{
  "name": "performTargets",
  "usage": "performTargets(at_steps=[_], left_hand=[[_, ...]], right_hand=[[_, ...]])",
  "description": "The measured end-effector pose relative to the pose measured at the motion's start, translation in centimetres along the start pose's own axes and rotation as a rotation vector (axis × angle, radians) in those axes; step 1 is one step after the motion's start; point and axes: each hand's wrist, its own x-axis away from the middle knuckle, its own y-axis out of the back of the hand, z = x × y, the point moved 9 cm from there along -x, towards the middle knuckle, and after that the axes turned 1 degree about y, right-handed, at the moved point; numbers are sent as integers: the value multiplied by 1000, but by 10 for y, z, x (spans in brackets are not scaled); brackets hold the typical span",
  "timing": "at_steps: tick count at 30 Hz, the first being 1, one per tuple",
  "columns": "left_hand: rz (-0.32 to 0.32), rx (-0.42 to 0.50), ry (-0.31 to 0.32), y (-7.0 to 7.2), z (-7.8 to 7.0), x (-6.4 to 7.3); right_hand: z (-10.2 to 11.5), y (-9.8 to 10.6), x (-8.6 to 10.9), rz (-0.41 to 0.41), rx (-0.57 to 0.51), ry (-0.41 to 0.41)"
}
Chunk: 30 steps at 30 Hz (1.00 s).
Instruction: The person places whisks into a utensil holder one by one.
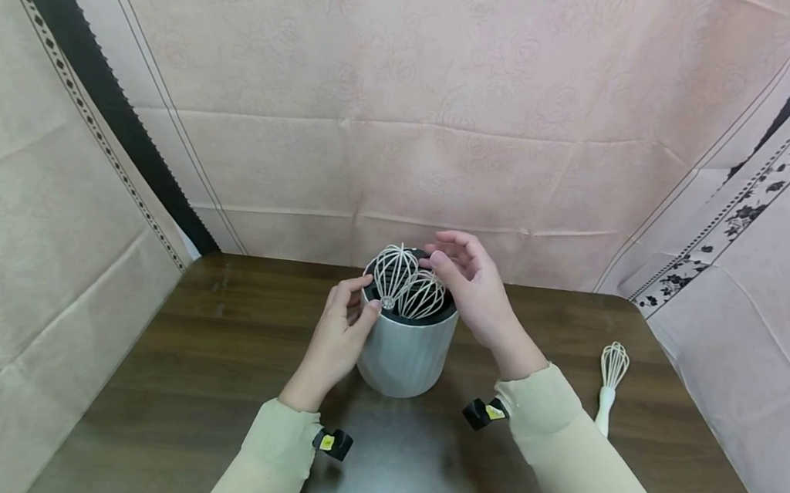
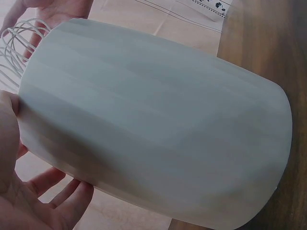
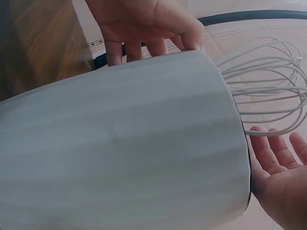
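A pale grey ribbed utensil holder (image 1: 405, 359) with a dark inside stands upright on the table. Two whisks are in it, their white wire heads showing above the rim: the left whisk (image 1: 392, 268) and the right whisk (image 1: 423, 295). Their handles are hidden inside. My left hand (image 1: 335, 335) grips the holder's left side near the top, thumb at the rim and fingers along the wall. At the right of the rim, my right hand (image 1: 478, 295) is beside the whisk heads, fingers loosely bent, with nothing visible held; in the right wrist view its fingers (image 3: 278, 151) are spread below the wires.
A smaller whisk (image 1: 606, 402) with a white handle lies on the brown wooden table (image 1: 252, 375) at the right, next to my right sleeve. Pale patterned cloth (image 1: 432, 126) hangs behind the table and along both sides.
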Motion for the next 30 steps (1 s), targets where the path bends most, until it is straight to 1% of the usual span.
performTargets(at_steps=[5,10,12,17,22,27,30], left_hand=[[0,-6,-4,1,-3,1],[-2,-9,-9,2,-4,1],[-3,-6,-12,2,-4,1],[-1,3,-20,2,-3,1],[1,-7,-14,1,-2,1],[3,-15,-13,0,-3,1],[1,-11,-13,0,-3,1]], right_hand=[[1,2,1,4,1,9],[12,-6,0,31,26,63],[16,-10,-1,39,60,66],[17,-19,-6,39,133,38],[13,-24,-9,36,176,13],[6,-22,-8,33,193,-17],[7,-19,-6,30,183,-22]])
